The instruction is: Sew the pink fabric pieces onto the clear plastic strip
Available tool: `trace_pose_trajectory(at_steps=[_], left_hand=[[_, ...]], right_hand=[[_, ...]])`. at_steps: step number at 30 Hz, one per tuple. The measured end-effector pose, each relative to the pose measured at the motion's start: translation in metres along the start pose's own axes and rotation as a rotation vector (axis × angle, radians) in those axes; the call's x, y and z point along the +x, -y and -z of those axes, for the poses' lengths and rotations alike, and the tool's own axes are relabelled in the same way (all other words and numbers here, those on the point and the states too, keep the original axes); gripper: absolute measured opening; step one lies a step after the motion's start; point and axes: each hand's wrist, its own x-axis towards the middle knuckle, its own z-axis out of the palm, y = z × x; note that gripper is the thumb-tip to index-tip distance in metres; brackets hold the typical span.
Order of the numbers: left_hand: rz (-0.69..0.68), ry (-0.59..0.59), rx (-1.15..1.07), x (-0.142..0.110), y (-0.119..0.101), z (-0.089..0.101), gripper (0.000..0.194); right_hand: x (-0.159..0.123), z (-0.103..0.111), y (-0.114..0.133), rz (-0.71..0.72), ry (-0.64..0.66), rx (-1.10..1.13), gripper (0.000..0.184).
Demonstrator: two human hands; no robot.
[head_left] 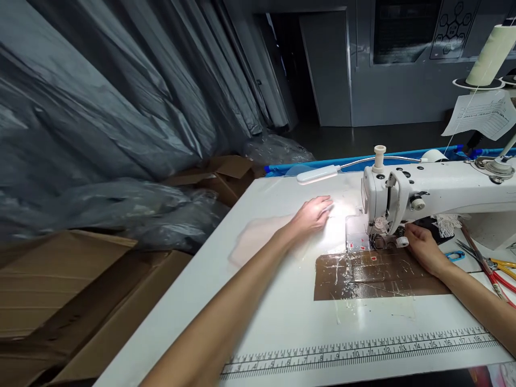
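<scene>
My left hand (313, 213) lies palm down on the white table, left of the needle area, with its fingers stretched out under the lamp's bright spot. Around its wrist and forearm spreads a sheer pale pink piece of fabric (256, 236). My right hand (424, 246) is just right of the presser area of the white sewing machine (379, 199). Its fingers are curled in, and the tips are hidden by the machine's parts. Beside that hand, a bit of white lace (447, 224) rests under the machine arm. Brown tape (387, 279) covers the table in front of the needle.
Right of my right hand lie a blue clip (454, 256), scissors (497, 282) and yellow-handled snips (506, 266). A lamp (318, 174) reaches over the table. A printed ruler (355, 352) runs along the front edge. Cardboard boxes (97, 301) stand left; a thread cone (489, 56) stands upper right.
</scene>
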Motion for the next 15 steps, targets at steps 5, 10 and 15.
trace_pose_trajectory(at_steps=[5,10,15], left_hand=[[0.310,-0.110,-0.117,-0.057,0.038,0.027,0.047],[0.593,-0.236,-0.032,-0.108,0.075,0.032,0.046],[0.649,-0.286,-0.030,-0.130,0.083,0.020,0.043]], right_hand=[[-0.017,0.008,0.000,-0.123,0.022,0.046,0.031],[-0.015,0.005,0.001,-0.122,0.026,-0.011,0.027],[-0.017,0.007,-0.004,-0.104,0.018,-0.069,0.026]])
